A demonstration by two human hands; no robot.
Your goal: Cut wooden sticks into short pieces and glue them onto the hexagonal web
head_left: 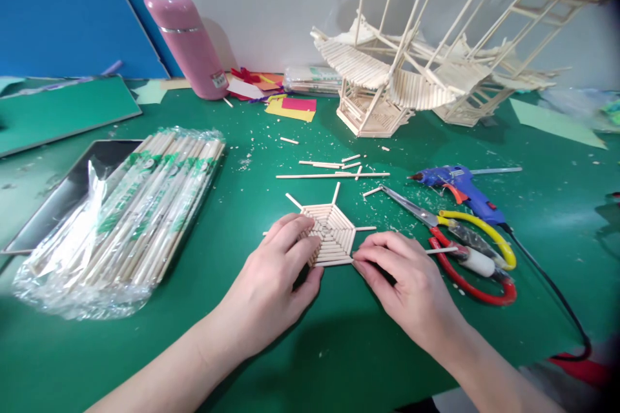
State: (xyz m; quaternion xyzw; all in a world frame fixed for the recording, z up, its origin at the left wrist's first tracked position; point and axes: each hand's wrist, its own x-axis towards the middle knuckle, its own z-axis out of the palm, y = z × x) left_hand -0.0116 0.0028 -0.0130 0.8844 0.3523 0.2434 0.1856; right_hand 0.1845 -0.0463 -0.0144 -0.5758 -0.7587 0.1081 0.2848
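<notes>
A hexagonal web-like panel of thin wooden sticks lies on the green table, with bare spoke ends jutting from its corners. My left hand grips its left side, fingertips on top and thumb along the near edge, covering that part. At the panel's lower right corner, my right hand pinches with thumb and fingers. A thin wooden stick shows beyond the right hand's far side and appears to run through its grip. Just behind the panel lie a longer stick and several short cut pieces.
Red-and-yellow-handled scissors and a blue glue gun with a black cord lie right. Bagged chopsticks rest on a dark tablet at left. Behind stand a pink bottle and a stick-built pavilion model.
</notes>
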